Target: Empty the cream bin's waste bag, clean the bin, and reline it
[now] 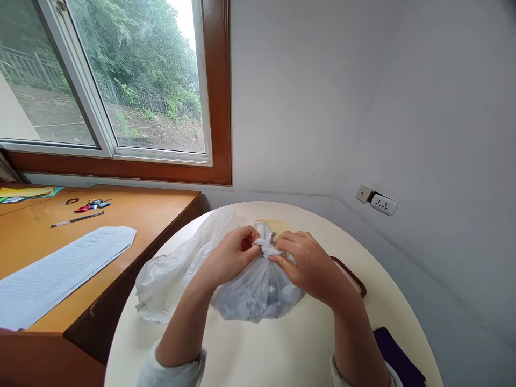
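A filled white plastic bag (260, 293) rests on the round table, its neck gathered and twisted into a knot. My left hand (231, 252) pinches one side of the knotted part between thumb and fingertips. On the other side, my right hand (308, 263) grips the twisted plastic with thumb and fingers closed. What lies inside the bag shows only as dim grey shapes. Left of it spreads a crumpled translucent plastic bag (169, 282), close to my left forearm. Behind the knot, a pale yellow object (278, 224) is partly hidden.
The round cream table (258, 357) stands against the wall. A brown-rimmed item (355, 279) and a dark purple cloth (397, 357) lie at right. On the wooden desk (161, 215) at left are papers (72, 274), a pen (77, 219) and keys (94, 204).
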Motion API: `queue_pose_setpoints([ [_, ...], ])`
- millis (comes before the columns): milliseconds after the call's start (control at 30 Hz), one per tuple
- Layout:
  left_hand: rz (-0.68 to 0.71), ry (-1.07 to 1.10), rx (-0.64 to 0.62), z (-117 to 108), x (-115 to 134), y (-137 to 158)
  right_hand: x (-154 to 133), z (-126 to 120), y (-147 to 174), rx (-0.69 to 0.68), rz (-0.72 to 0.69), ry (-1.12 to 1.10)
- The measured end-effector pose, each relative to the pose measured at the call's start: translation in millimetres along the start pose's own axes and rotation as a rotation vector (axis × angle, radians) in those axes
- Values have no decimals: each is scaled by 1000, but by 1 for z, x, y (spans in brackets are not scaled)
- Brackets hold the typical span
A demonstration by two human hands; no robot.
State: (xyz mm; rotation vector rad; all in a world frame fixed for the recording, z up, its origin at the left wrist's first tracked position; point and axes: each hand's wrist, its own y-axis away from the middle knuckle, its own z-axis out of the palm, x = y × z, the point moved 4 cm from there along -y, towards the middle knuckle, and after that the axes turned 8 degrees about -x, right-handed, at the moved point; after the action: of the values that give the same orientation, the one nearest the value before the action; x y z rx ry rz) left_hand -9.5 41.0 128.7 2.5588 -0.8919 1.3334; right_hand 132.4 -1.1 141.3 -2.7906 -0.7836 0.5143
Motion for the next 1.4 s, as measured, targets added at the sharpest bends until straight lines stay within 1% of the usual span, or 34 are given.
queue_pose_setpoints([
  [100,-29,-26,29,3,1,-1,-2,4,-4,46,3,33],
  [267,-45,-58,29,7,2,0,-4,10,-8,84,-7,89],
  [433,-46,-79,87,-1,-5,-1,-7,8,-7,63,-51,105],
  [567,-62,-57,116,-8,-13,-2,-9,5,-5,68,-101,55],
  [633,-62,-29,126,-12,-13,-1,-8,2,-3,90,-113,-4],
  [700,-49,22,117,-14,-9,1,-8,-2,0,132,-96,-79],
  [800,15,173,84,-15,1,4,-7,-11,3,242,-28,-173],
  [867,57,281,90,-16,5,6,-8,-15,5,303,8,-190],
  [967,58,377,136,-16,4,5,-10,-14,4,314,39,-151],
  [1067,24,377,157,-12,1,3,-11,-8,2,282,58,-80],
  [1233,-9,308,95,-8,3,2,-14,3,-3,229,41,0],
  [1400,34,231,18,-9,2,2,-19,2,-6,252,-20,21],
])
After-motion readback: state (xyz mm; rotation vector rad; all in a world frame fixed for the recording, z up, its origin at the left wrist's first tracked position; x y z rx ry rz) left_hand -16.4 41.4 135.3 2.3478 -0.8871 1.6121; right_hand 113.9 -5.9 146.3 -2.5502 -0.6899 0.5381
